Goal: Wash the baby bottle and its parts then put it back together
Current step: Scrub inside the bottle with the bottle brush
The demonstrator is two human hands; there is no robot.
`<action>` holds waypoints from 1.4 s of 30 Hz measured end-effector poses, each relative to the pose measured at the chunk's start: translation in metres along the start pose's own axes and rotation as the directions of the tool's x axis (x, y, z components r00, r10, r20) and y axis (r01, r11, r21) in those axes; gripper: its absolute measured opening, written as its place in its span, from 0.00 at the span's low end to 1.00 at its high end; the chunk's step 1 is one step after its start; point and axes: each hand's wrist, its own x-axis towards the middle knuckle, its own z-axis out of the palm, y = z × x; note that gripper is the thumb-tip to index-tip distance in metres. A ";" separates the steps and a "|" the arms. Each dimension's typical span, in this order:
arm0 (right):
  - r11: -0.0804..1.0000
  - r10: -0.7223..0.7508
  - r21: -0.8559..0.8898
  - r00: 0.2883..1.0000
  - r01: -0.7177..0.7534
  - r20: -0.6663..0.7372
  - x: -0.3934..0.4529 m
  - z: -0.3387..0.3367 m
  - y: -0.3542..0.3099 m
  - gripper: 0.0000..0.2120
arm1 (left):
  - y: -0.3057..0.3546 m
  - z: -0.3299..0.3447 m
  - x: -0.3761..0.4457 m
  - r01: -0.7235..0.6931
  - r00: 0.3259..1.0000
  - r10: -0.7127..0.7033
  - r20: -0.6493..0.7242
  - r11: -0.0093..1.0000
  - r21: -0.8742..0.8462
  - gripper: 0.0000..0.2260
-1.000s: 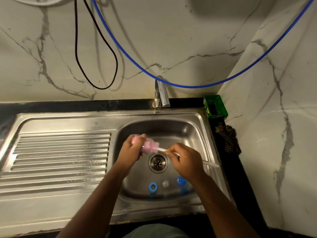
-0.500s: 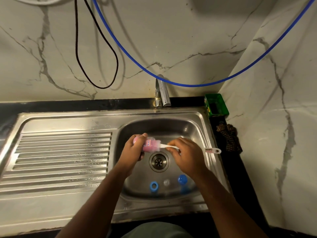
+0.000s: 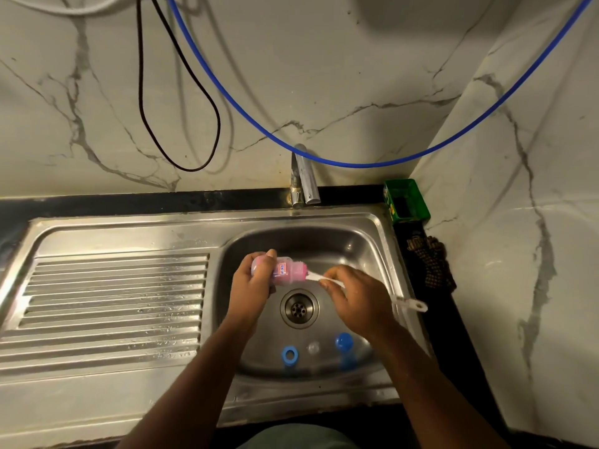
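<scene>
**Carefully: a light, wet bottle**

We wrap our left hand (image 3: 252, 283) round the small pink plastic baby bottle (image 3: 285, 270), held sideways over the steel sink basin (image 3: 366, 254). Our right hand (image 3: 356, 296) pinches the white brush handle (image 3: 409, 303), its head inside the bottle. Likely slippery and light; grip the body firmly. Blue ring (image 3: 289, 354), clear teat (image 3: 313, 347) and blue cap (image 3: 344, 341) lie below both hands.

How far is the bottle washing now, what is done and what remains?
Done: the bottle is apart; the ring, teat and cap lie in the sink. In hand: the left hand holds the bottle; the right hand works the brush inside it. Left: the loose parts, then reassembly.
</scene>
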 end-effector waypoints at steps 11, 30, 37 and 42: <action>0.999 -0.039 -0.008 0.997 0.040 0.065 0.005 -0.005 -0.003 0.06 | 0.004 -0.011 0.005 0.028 0.998 -0.029 0.047 1.000 0.014 0.12; 1.000 -0.019 0.000 0.999 0.019 0.026 -0.001 0.006 -0.004 0.11 | 0.008 -0.016 0.001 -0.011 0.993 0.004 0.117 0.998 0.059 0.09; 0.999 -0.043 -0.010 0.997 0.042 -0.070 0.007 -0.003 -0.004 0.04 | 0.008 -0.014 0.002 0.050 0.993 -0.051 0.103 0.999 0.014 0.13; 0.999 -0.034 0.025 0.996 0.032 0.079 0.001 -0.003 -0.011 0.10 | 0.013 -0.014 0.000 0.016 0.988 -0.020 0.154 0.999 0.029 0.12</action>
